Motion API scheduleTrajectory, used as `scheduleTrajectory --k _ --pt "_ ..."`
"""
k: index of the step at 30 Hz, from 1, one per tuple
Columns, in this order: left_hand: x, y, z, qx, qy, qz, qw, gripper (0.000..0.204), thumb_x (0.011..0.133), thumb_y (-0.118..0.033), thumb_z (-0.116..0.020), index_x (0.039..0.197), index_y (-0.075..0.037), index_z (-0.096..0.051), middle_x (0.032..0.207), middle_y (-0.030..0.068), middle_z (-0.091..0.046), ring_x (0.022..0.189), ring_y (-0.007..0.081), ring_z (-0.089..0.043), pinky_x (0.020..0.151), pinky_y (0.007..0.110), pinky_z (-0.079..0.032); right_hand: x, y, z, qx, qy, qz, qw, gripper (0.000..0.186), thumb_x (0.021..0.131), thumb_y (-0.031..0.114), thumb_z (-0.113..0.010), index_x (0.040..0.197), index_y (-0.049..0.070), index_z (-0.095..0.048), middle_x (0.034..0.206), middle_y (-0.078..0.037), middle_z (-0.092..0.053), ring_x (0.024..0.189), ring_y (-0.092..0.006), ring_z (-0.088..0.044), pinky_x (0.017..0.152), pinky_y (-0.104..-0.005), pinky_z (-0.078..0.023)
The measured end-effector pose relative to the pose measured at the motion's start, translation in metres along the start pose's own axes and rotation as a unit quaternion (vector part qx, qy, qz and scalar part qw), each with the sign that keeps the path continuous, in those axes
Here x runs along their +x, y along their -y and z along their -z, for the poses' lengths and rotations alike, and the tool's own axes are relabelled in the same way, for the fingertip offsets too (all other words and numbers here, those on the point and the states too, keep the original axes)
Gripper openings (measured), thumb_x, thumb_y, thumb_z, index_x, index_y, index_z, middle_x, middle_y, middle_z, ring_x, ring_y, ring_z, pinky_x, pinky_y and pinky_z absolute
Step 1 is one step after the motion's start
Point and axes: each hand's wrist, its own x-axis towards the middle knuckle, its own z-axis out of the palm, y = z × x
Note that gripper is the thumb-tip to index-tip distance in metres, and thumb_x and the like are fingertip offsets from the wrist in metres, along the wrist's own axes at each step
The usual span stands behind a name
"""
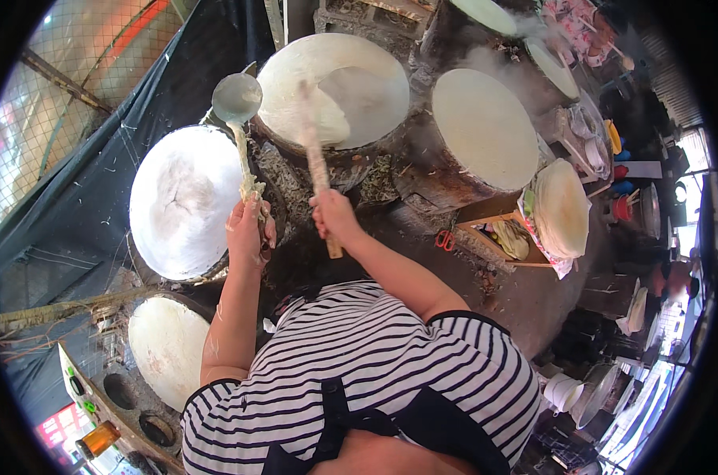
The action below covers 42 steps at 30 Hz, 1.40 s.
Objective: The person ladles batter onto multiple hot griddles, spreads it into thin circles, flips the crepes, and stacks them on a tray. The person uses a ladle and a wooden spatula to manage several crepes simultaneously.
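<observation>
My left hand [248, 233] grips the batter-coated handle of a ladle [237, 96], whose round bowl is raised between two griddles. My right hand [335, 215] is closed round a flat wooden stick [318, 165], its upper end blurred over the top-centre griddle [375, 95], where a pale layer of batter lies partly spread or folded at the left half. A white-topped round griddle [165, 198] is just left of my left hand. Another pale, batter-covered griddle [481, 127] sits to the right.
Steam rises near back griddles [550, 67]. A stack of thin rounds [561, 207] rests on a wooden box [485, 245] at right, near red scissors [444, 241]. Another round griddle [161, 348] is at lower left beside a board with holes [97, 388]. Dark sheeting [74, 222] lines the left.
</observation>
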Motion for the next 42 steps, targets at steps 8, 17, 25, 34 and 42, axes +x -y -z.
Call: scheduleTrajectory --k 8,17,25,34,42 --pt "-0.009 0.011 -0.023 0.038 -0.015 -0.019 0.999 0.025 0.093 -0.025 -0.050 0.081 -0.003 -0.051 0.058 0.0023 -0.046 0.036 0.0105 -0.041 0.030 0.024 -0.033 0.008 0.016 0.061 -0.087 -0.013 -0.030 0.996 0.033 0.093 0.031 -0.038 0.079 0.004 -0.048 0.051 -0.003 -0.044 0.033 -0.0127 -0.039 0.029 -0.0297 -0.034" --pt "-0.018 0.028 -0.061 0.028 -0.021 -0.021 0.999 0.025 0.093 -0.026 -0.051 0.084 -0.003 -0.052 0.063 0.0027 -0.049 0.038 0.0106 -0.042 0.030 0.024 -0.034 0.008 0.011 0.058 -0.212 0.057 0.033 0.975 0.032 0.092 0.028 -0.042 0.078 0.002 -0.051 0.051 -0.008 -0.048 0.034 -0.0203 -0.047 0.034 -0.0338 -0.041" --pt "-0.020 0.045 -0.079 0.024 -0.014 -0.033 0.999 0.021 0.093 -0.024 -0.049 0.087 -0.003 -0.052 0.068 0.0027 -0.051 0.039 0.0104 -0.043 0.030 0.024 -0.034 0.012 0.049 0.137 -0.097 0.026 -0.041 0.994 0.042 0.093 0.036 -0.033 0.077 0.001 -0.050 0.050 -0.005 -0.044 0.034 -0.0165 -0.044 0.030 -0.0330 -0.039" --pt "-0.031 0.054 -0.114 0.031 -0.043 -0.045 0.998 0.021 0.093 -0.023 -0.049 0.087 -0.004 -0.052 0.070 0.0029 -0.052 0.039 0.0100 -0.043 0.029 0.024 -0.034 0.029 0.058 0.173 -0.478 0.088 0.152 0.861 0.030 0.092 0.017 -0.034 0.082 -0.002 -0.054 0.066 -0.017 -0.058 0.046 -0.0314 -0.058 0.038 -0.0415 -0.046" --pt "-0.028 0.060 -0.123 0.006 -0.061 -0.040 0.997 0.020 0.093 -0.023 -0.049 0.087 -0.004 -0.052 0.071 0.0030 -0.052 0.039 0.0100 -0.043 0.030 0.024 -0.035 0.006 0.076 0.175 -0.288 0.103 0.015 0.952 0.046 0.093 0.036 -0.037 0.076 -0.003 -0.055 0.055 -0.014 -0.054 0.038 -0.0254 -0.053 0.038 -0.0388 -0.045"
